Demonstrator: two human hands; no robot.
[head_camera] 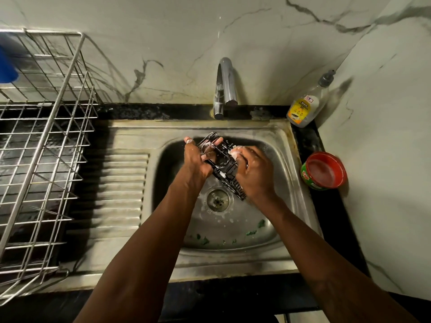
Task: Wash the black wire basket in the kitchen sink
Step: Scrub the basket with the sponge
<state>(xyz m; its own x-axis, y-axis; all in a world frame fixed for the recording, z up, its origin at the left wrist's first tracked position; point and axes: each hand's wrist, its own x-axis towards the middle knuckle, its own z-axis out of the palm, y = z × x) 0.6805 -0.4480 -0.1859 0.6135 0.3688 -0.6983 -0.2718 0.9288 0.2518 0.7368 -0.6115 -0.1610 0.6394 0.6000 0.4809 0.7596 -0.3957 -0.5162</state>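
**Steel sink (279,141) under a marble wall: soaping stage**

The black wire basket (224,164) is held above the bowl, long axis running from 11 to 5 o'clock. Fingers of the left hand (196,159) curl round its 11 o'clock end. The right hand (254,173), at the basket's 3 o'clock side, pinches a foamy scrubber (235,152) against the wires. Rinsing likely remains.

Filling the far half of the sink (288,145) with left hand (194,159), right hand (254,173) and black wire basket (221,159); leaving room over the drain (218,199) and near bowl. Overhanging the far rim with the tap (226,85). Walling the left with the dish rack (46,136); crowding the right ledge with soap bottle (305,106) and red tub (324,171); leaving the ribbed drainboard (123,183) passable.
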